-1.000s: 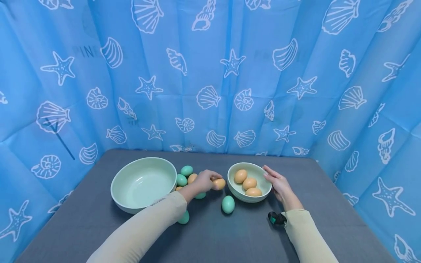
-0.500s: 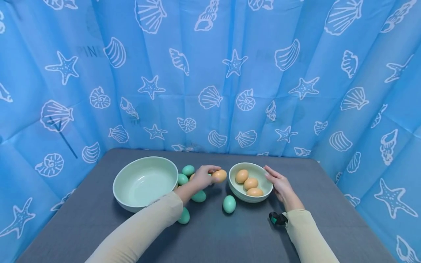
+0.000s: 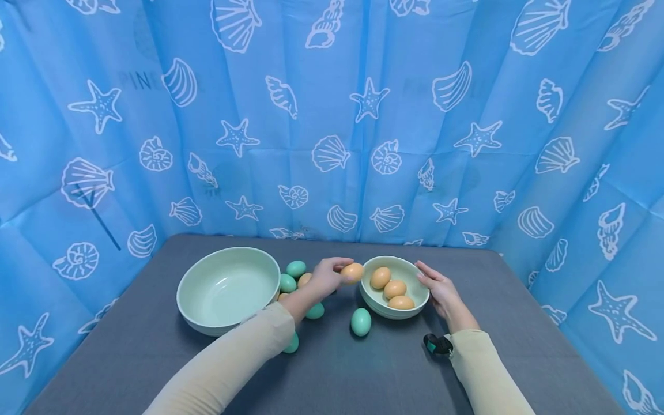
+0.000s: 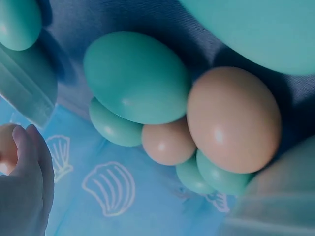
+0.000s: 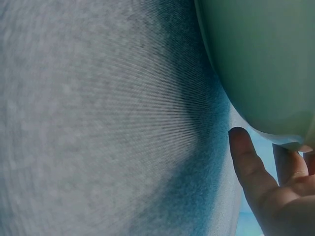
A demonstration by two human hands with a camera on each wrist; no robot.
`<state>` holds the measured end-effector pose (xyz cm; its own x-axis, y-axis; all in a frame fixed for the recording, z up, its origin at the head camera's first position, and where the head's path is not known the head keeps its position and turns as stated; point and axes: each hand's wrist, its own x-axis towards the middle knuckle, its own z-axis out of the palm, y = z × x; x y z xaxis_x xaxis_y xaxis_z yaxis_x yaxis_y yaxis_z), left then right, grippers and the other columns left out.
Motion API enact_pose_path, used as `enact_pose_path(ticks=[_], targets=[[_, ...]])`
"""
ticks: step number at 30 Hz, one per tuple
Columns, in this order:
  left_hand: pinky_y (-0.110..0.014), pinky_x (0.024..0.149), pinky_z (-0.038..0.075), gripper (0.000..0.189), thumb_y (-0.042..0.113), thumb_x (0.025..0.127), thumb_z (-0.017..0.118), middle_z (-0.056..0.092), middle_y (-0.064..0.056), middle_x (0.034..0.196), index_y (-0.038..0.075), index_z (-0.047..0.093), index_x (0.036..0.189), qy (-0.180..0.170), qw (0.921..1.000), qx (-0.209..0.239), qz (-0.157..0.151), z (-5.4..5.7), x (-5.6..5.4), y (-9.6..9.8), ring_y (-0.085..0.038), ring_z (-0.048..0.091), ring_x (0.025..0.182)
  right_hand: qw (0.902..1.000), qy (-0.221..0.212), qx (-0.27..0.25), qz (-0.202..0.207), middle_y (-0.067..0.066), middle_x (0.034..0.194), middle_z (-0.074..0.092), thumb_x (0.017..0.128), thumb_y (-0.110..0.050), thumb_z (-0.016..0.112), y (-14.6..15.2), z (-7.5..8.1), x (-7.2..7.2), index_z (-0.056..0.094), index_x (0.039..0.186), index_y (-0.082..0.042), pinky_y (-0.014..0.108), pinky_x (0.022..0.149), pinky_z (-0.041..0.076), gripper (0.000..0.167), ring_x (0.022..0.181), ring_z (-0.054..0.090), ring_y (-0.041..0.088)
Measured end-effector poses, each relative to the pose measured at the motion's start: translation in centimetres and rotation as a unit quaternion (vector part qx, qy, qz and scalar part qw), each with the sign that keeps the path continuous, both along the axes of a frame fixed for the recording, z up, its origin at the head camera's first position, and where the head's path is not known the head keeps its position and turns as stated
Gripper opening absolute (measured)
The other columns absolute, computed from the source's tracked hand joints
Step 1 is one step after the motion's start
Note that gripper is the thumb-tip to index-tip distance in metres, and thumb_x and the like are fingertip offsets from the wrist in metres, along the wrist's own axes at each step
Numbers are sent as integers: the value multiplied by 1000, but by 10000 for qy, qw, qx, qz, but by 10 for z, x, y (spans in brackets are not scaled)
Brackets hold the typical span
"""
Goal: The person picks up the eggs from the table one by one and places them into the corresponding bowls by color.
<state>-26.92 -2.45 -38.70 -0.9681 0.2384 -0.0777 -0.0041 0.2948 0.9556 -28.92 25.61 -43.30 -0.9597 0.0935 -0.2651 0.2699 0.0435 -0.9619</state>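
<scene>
In the head view my left hand (image 3: 328,276) pinches an orange-brown egg (image 3: 352,273) right at the left rim of the small pale green bowl (image 3: 369,302). Several orange-brown eggs (image 3: 395,289) lie inside that bowl. My right hand (image 3: 441,291) holds the bowl at its right side, its thumb at the rim. From the right wrist view, fingertips (image 5: 241,140) show beside the bowl's underside. A green egg (image 3: 361,322) rests on the table just in front of the small bowl. The left wrist view shows my fingers (image 4: 29,157) at the held egg on the left edge.
A larger pale green bowl (image 3: 197,320) stands on the left of the grey table (image 3: 373,380). Between the bowls lie more green eggs (image 3: 296,268) and orange-brown eggs (image 4: 234,118), partly behind my left forearm. A blue shell-patterned curtain (image 3: 332,190) hangs behind the table.
My left hand has lifted the orange-brown egg off the table and moved it right, to the small bowl's rim. My right hand has stayed at the bowl.
</scene>
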Motion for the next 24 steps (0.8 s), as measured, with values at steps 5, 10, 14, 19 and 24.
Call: enact_pose_path(ticks=[5, 10, 14, 19, 24], targets=[[-49, 91, 52, 39, 4, 94, 62, 59, -15, 128, 8, 60, 133, -58, 9998, 184, -31, 1, 1, 7, -28, 58, 112, 10000, -5, -4, 22, 5, 159, 22, 103, -18, 49, 0, 0, 0, 29, 153, -16, 47, 114, 26, 54, 145, 19, 29], [-45, 86, 54, 40, 4, 93, 64, 60, -15, 126, 7, 60, 132, -3, 9997, 228, -54, 1, 1, 15, -27, 61, 106, 10000, -23, 22, 10, 5, 159, 22, 103, -19, 49, -1, 0, 0, 28, 153, -17, 48, 115, 26, 54, 145, 19, 29], [-44, 85, 54, 40, 4, 93, 65, 60, -17, 125, 4, 60, 132, 40, 9993, 348, -149, 2, 1, 20, -26, 61, 105, 10000, 1, -12, -32, 5, 159, 23, 103, -19, 50, 0, -1, -1, 29, 153, -16, 48, 115, 24, 54, 145, 19, 30], [-46, 85, 54, 41, 2, 91, 66, 61, -18, 123, 1, 59, 132, 139, 9989, 408, -174, 2, 2, 27, -27, 62, 104, 10000, -13, -32, -76, 5, 158, 24, 103, -18, 50, 0, -2, -2, 30, 153, -17, 48, 115, 25, 54, 145, 20, 29], [-42, 79, 56, 41, 2, 90, 67, 62, -18, 121, 0, 60, 130, 187, 9990, 383, -160, 2, 3, 35, -24, 61, 98, 10000, -21, -34, -47, 4, 158, 24, 103, -18, 50, 0, -2, -1, 29, 153, -17, 49, 115, 24, 54, 146, 19, 29]])
